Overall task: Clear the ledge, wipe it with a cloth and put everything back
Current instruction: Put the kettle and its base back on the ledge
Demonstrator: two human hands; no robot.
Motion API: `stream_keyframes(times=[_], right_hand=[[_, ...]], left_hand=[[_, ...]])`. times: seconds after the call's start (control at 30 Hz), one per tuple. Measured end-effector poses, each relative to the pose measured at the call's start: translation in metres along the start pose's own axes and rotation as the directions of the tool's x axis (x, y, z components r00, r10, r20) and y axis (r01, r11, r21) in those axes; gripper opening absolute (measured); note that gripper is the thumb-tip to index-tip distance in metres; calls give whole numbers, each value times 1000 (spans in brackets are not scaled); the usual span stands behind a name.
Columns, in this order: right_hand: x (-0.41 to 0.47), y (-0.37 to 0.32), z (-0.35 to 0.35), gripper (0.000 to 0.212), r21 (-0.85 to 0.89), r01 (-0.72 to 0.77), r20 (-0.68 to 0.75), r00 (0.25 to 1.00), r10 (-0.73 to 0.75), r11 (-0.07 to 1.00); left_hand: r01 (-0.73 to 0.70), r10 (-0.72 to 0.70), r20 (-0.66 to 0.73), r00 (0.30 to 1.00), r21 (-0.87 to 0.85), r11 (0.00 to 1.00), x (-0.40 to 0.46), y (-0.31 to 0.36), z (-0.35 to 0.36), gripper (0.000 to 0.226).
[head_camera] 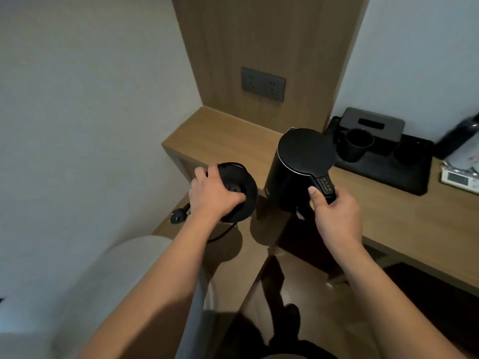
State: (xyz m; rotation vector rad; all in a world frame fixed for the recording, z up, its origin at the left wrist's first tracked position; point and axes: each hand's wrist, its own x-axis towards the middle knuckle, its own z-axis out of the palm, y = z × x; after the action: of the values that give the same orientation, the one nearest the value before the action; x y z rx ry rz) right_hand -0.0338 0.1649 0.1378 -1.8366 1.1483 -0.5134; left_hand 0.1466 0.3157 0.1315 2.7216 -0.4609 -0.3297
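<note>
Head view, only one. L hand (216,195) grips round black kettle base (237,191) from above, fingers curled over its rim, held in the air just left of and below ledge (220,130) front edge. Base cord hangs down, plug (178,216) dangling by L wrist. R hand (334,213) wrapped round kettle (300,167) handle, thumb on top near the lid button; kettle upright, lid shut, contents not visible, held off the surface at ledge front edge. Ledge top bare wood at its L end. Further R on ledge: black tray (404,174) w/ dark mug (359,145), inside too dark to tell, plus grey box (373,123) w/ slot on top at tray's back. Wall socket plate (263,84) on wood panel above ledge.
</note>
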Motion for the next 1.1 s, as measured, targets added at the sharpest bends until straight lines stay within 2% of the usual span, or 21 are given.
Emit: stream_keyframes(times=[0.2, 0.33, 0.47, 0.6, 0.77, 0.93, 1.1], right_hand=[[50, 10, -28, 25, 78, -45, -127, 990, 55, 996], [70, 15, -35, 24, 87, -68, -175, 981, 83, 994], [91, 18, -38, 18, 143, -80, -178, 978, 105, 987], [114, 18, -34, 20, 197, -129, -182, 969, 166, 972], [142, 17, -28, 15, 132, -121, -260, 954, 152, 984], [165, 20, -17, 15, 116, -177, -304, 931, 205, 977], [168, 22, -10, 12, 49, -199, -305, 930, 204, 979]], left_hand=[[-158, 162, 77, 984, -52, 986, 56, 67, 3, 103], [-307, 298, 156, 942, 34, 951, 88, 91, 6, 106], [-445, 402, 303, 864, 88, 891, 133, 107, 13, 114], [-566, 466, 466, 752, 96, 818, 190, 124, 41, 109], [-695, 485, 624, 612, 133, 707, 265, 149, 98, 111], [-742, 466, 686, 559, 162, 651, 316, 169, 148, 110], [-832, 526, 722, 449, 122, 541, 331, 178, 188, 104]])
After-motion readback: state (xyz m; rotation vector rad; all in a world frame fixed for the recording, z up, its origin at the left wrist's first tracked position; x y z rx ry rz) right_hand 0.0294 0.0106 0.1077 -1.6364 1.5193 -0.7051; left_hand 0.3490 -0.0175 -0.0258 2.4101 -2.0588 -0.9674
